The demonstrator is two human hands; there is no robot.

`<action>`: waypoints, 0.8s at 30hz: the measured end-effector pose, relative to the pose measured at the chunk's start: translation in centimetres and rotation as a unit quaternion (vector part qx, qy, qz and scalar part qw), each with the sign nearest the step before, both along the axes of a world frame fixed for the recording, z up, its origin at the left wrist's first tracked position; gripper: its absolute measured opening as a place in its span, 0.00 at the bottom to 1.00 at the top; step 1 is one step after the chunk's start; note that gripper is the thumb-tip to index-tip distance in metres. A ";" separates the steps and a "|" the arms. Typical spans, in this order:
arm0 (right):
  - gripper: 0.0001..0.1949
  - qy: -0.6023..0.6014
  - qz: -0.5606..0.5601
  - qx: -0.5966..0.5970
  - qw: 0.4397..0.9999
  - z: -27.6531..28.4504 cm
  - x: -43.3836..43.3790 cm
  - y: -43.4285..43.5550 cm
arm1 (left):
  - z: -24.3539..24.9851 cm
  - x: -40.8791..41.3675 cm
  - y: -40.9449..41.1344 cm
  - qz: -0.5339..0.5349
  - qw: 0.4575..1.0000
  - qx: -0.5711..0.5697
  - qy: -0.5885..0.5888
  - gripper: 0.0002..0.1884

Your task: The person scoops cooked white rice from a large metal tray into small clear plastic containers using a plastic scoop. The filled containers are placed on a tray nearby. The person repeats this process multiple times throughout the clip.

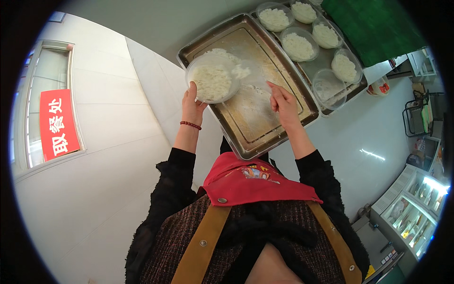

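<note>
My left hand (193, 106) grips a clear plastic bowl (212, 80) filled with white rice, thumb on its near rim. The bowl is over the left part of a large metal tray (262, 117). Loose rice (223, 54) lies just beyond the bowl. My right hand (283, 104) is over the tray's right side, fingers curled and index finger forward, at the edge of a translucent plastic piece (253, 72). Its exact shape is unclear. A clump of rice (241, 72) shows at that piece's left side.
Right of the tray, a second metal tray (324, 113) holds several clear bowls of rice (299, 46) and one bowl without rice (329, 88). A green cover (376, 30) lies beyond. A pale wall (106, 142) stands at left; a lit glass-front cabinet (409, 216) is at lower right.
</note>
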State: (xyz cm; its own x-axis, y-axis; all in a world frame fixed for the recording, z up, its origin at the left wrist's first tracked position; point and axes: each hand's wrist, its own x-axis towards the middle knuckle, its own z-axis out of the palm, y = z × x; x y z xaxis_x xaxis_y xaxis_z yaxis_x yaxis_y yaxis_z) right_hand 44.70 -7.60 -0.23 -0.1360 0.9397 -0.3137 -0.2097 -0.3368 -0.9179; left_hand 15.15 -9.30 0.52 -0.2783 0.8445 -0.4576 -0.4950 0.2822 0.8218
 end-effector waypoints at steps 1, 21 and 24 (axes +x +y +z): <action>0.17 -0.058 0.018 0.044 0.997 0.8 -0.1 0.1 | 0.1 1.0 -0.2 -0.003 1.000 0.002 -0.006 0.37; 0.11 -0.352 0.102 0.314 0.876 6.7 0.7 4.3 | 1.0 5.0 -0.9 -0.100 0.989 0.007 -0.108 0.36; 0.11 -0.439 0.066 0.365 0.818 6.9 0.3 4.4 | -0.3 4.8 -0.6 -0.135 0.977 0.032 -0.160 0.37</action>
